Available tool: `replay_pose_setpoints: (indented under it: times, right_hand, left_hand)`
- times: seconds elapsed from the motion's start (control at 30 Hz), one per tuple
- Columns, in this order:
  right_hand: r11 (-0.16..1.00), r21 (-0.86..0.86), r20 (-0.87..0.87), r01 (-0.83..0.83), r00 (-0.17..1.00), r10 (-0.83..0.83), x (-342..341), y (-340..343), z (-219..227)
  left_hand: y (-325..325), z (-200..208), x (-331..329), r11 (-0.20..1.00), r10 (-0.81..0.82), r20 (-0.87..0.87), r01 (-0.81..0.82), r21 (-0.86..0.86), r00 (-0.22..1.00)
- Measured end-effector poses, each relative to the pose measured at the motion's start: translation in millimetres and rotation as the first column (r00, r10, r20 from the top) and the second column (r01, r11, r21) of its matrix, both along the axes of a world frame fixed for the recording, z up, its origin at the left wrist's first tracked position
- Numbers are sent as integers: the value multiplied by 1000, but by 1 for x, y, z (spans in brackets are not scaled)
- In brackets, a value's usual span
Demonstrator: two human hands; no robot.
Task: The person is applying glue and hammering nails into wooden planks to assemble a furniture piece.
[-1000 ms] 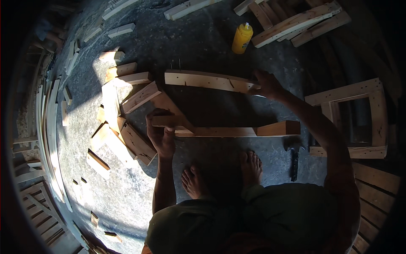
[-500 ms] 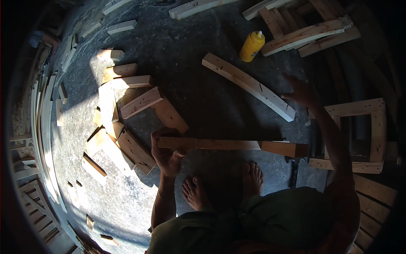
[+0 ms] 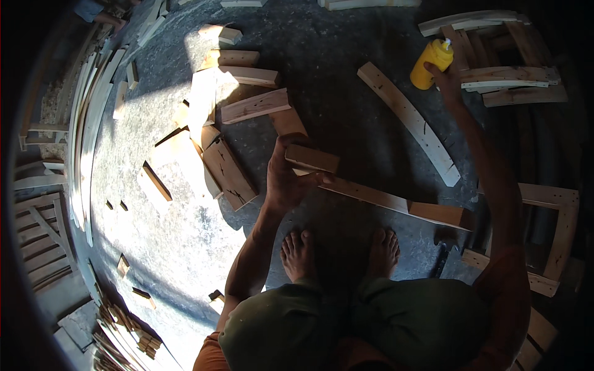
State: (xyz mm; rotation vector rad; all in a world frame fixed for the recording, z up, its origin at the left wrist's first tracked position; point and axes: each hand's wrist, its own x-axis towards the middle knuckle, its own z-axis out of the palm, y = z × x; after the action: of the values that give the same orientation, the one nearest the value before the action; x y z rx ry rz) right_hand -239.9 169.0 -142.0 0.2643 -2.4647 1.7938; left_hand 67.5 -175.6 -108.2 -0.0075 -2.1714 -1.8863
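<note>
My left hand [image 3: 286, 182] is closed around one end of a long wooden piece [image 3: 377, 196]. The held end is raised and shows a blocky end face [image 3: 312, 159]; the piece slopes down to the right, with a short block at its far end. My right hand [image 3: 447, 81], arm stretched forward, has its fingers wrapped round a yellow squeeze bottle [image 3: 431, 65] with a white nozzle. Left of the bottle, a long nail-marked wooden beam [image 3: 411, 123] lies on the floor.
Loose wood blocks [image 3: 230, 168] lie in a cluster at left. Wooden frames stand at far right [image 3: 504, 75] and right [image 3: 560, 238]. A dark hammer-like tool [image 3: 440, 256] is beside my right foot [image 3: 383, 253]. Long strips [image 3: 93, 136] line the left side.
My right hand has reached forward and taken hold of the yellow bottle, which is now tilted. My left hand has raised its end of the wooden piece. The view has shifted.
</note>
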Motion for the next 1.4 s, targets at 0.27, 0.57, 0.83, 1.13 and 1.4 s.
replay_pose_setpoints:
  times: [0.27, 0.57, 0.83, 1.13, 1.4]
  right_hand:
    - [890, -319, 387, -325, 813, 435, 154, -47, 195]
    - [709, -700, 596, 88, 617, 513, 301, -98, 172]
    - [862, -347, 191, -370, 872, 451, 308, -126, 99]
    - [615, 176, 47, -769, 630, 775, 271, -95, 119]
    - [719, -164, 193, -676, 692, 695, 313, -98, 94]
  left_hand:
    - [0, 7, 8, 981, -90, 102, 70, 183, 991]
    - [-16, 3, 14, 977, -193, -27, 194, 85, 981]
    - [-46, 23, -5, 693, -710, -10, 701, 170, 705]
    - [-46, 14, -18, 753, -655, -181, 654, -75, 734]
    - [-43, 16, -4, 759, -642, 15, 632, 156, 767]
